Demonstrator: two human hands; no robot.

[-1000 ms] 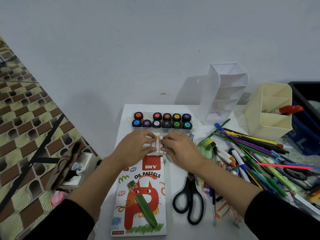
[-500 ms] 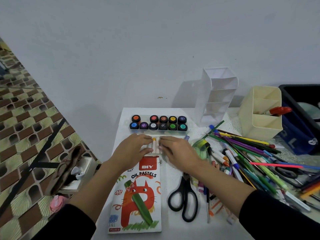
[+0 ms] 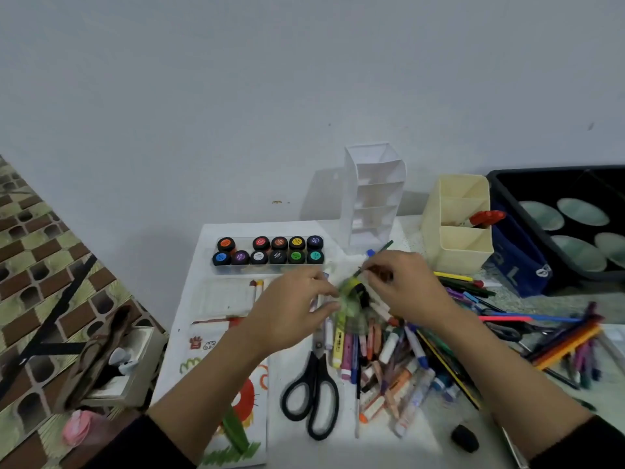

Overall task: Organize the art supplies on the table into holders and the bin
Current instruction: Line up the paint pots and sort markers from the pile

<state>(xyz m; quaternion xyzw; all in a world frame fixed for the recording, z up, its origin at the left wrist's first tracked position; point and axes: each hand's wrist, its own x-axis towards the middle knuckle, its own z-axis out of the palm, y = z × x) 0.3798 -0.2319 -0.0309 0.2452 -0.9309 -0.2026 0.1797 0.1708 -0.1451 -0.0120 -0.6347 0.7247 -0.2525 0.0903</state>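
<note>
- Art supplies (image 3: 389,350) lay heaped on the right half of the table (image 3: 389,448), in front of the white holder (image 3: 372,198) and cream holder (image 3: 456,245) — bin (image 3: 507,184) at far right.
- Risk (my guess): the green pencil (image 3: 385,248) lay among other pens, so pulling it out could scatter them or roll some off the edge. A wrist bump could tip the tall white holder.
- Right hand (image 3: 406,289) pinched the green pencil, fingers curled.
- Left hand (image 3: 291,316) loosely spread, holding nothing — fingertips at a blurred green clump (image 3: 351,292), contact unclear.
</note>
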